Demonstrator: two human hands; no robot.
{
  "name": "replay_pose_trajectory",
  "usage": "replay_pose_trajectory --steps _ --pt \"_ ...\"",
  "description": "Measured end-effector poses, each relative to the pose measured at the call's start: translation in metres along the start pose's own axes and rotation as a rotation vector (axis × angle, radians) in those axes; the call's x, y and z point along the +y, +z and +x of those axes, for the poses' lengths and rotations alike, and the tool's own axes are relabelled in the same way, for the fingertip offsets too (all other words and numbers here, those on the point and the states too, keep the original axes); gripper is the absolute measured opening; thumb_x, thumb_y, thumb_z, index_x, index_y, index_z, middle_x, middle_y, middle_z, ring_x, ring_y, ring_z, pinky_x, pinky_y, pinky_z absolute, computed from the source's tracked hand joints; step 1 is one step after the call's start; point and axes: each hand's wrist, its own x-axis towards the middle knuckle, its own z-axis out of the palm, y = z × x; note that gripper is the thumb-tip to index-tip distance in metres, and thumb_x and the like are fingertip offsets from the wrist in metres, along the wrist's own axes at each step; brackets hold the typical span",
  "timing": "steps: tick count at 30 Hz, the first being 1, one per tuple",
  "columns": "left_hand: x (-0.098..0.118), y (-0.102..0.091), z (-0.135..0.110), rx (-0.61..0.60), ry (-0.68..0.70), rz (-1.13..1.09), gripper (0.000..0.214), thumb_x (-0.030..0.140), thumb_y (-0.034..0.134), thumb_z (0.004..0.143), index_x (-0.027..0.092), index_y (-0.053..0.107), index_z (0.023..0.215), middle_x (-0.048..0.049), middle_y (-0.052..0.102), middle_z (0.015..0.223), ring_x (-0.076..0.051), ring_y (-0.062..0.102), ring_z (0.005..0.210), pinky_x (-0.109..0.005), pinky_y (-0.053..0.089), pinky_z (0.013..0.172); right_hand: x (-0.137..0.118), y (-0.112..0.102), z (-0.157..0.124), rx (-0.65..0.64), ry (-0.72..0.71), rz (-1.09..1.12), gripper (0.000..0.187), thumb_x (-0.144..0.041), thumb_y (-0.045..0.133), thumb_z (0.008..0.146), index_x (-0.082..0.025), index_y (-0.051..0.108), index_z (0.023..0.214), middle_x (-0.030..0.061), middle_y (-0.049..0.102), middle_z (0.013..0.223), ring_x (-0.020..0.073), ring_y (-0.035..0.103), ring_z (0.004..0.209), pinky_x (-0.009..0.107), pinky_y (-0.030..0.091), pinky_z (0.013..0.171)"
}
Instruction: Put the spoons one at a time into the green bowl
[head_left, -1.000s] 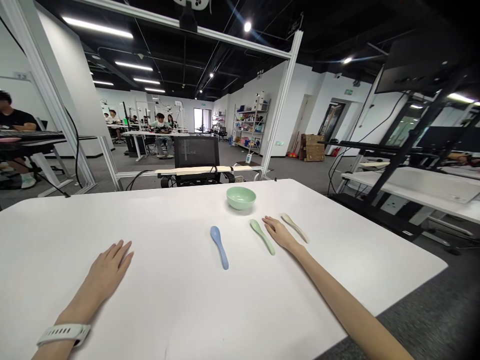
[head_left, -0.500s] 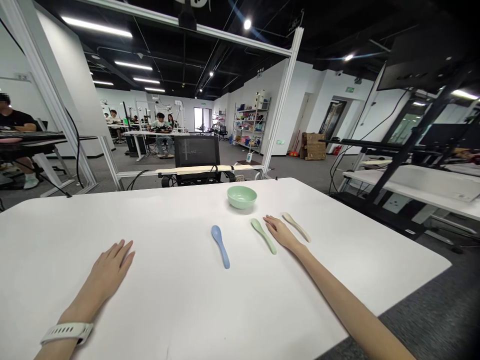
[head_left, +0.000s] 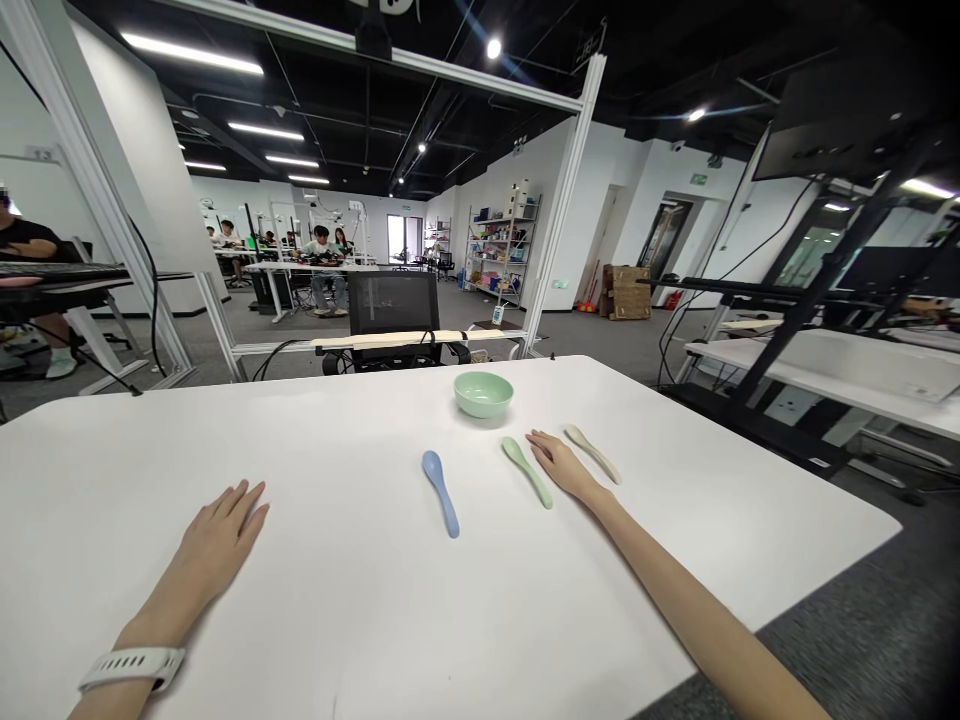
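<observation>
My left hand lies flat and open on the white table, far from any object; a white watch band is on its wrist. My right hand rests flat and open on the table between a green spoon on its left and a beige spoon on its right, holding nothing. A blue spoon lies further left. A pale green bowl stands upright just beyond the spoons.
A black office chair stands behind the table's far edge. White frame posts rise at the back. Another desk with black stands is to the right. People sit at desks in the far room and at the left edge.
</observation>
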Motion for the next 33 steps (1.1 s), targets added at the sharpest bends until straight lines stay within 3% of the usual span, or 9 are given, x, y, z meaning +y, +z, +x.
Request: replay_pose_trajectory --steps 6,10,12,15,20,22,25,29,33 --pt "-0.001 0.002 0.001 0.016 0.006 0.003 0.076 0.052 0.026 0.095 0.011 0.059 0.15 -0.0171 0.057 0.16 -0.036 0.05 0.15 -0.054 0.043 0.121 0.003 -0.004 0.003 0.061 0.006 0.0 0.045 -0.034 0.048 0.1 -0.016 0.073 0.132 0.0171 0.066 0.147 0.032 0.059 0.14 0.05 0.044 0.12" --pt "0.002 -0.002 0.0 0.006 -0.002 0.006 0.078 0.053 0.025 0.095 0.009 0.058 0.15 -0.0179 0.056 0.16 -0.036 0.05 0.151 -0.052 0.041 0.123 0.018 -0.035 0.008 0.239 0.098 -0.097 0.043 -0.033 0.049 0.096 -0.017 0.074 0.127 0.0161 0.076 0.126 0.0292 0.07 0.114 0.046 0.052 0.106" --pt "0.004 -0.004 0.0 -0.005 -0.005 0.005 0.078 0.053 0.024 0.096 0.008 0.057 0.151 -0.0185 0.055 0.161 -0.036 0.048 0.152 -0.052 0.04 0.124 0.029 -0.052 0.006 0.265 0.18 -0.171 0.043 -0.038 0.052 0.096 -0.013 0.076 0.121 0.0177 0.078 0.113 0.0294 0.072 0.101 0.043 0.054 0.097" --pt "0.004 -0.004 -0.001 0.002 0.0 0.001 0.077 0.053 0.024 0.096 0.009 0.058 0.15 -0.0184 0.056 0.16 -0.035 0.049 0.151 -0.053 0.04 0.124 0.045 -0.067 -0.003 0.219 0.356 -0.309 0.038 -0.044 0.062 0.091 -0.013 0.079 0.105 0.0202 0.079 0.099 0.0329 0.072 0.095 0.04 0.054 0.086" --pt "0.002 0.0 -0.002 0.031 0.011 0.002 0.075 0.051 0.027 0.096 0.011 0.059 0.15 -0.018 0.058 0.159 -0.035 0.051 0.15 -0.053 0.042 0.122 0.052 -0.067 -0.022 0.105 0.54 -0.328 0.02 -0.036 0.071 0.085 -0.019 0.076 0.076 0.0173 0.079 0.085 0.0309 0.073 0.08 0.035 0.048 0.067" --pt "0.002 0.0 -0.002 0.035 0.007 -0.003 0.074 0.051 0.026 0.097 0.01 0.059 0.15 -0.0184 0.057 0.159 -0.035 0.051 0.15 -0.052 0.042 0.123 0.045 -0.07 -0.023 0.13 0.538 -0.276 0.023 -0.037 0.069 0.087 -0.019 0.076 0.073 0.0153 0.078 0.079 0.0281 0.071 0.073 0.033 0.046 0.065" --pt "0.003 -0.001 -0.002 0.026 0.003 -0.007 0.074 0.052 0.025 0.098 0.01 0.059 0.149 -0.0191 0.057 0.159 -0.036 0.051 0.15 -0.053 0.042 0.123 0.026 -0.083 -0.009 0.2 0.425 -0.215 0.03 -0.04 0.065 0.091 -0.016 0.08 0.081 0.0136 0.078 0.081 0.0264 0.07 0.074 0.032 0.045 0.067" --pt "0.003 -0.003 -0.002 0.003 0.009 -0.002 0.077 0.053 0.025 0.098 0.008 0.057 0.151 -0.0194 0.055 0.161 -0.037 0.049 0.151 -0.054 0.041 0.123 -0.012 -0.096 0.033 0.236 0.252 -0.187 0.04 -0.044 0.06 0.095 -0.012 0.084 0.098 0.0148 0.081 0.091 0.0269 0.071 0.081 0.031 0.046 0.07" --pt "0.001 -0.002 -0.001 -0.007 0.009 0.004 0.078 0.053 0.023 0.098 0.008 0.056 0.152 -0.0192 0.054 0.161 -0.037 0.048 0.152 -0.054 0.041 0.123 -0.052 -0.086 0.084 0.137 0.138 -0.237 0.042 -0.046 0.06 0.1 -0.012 0.084 0.095 0.0169 0.081 0.088 0.0255 0.071 0.081 0.03 0.046 0.069"
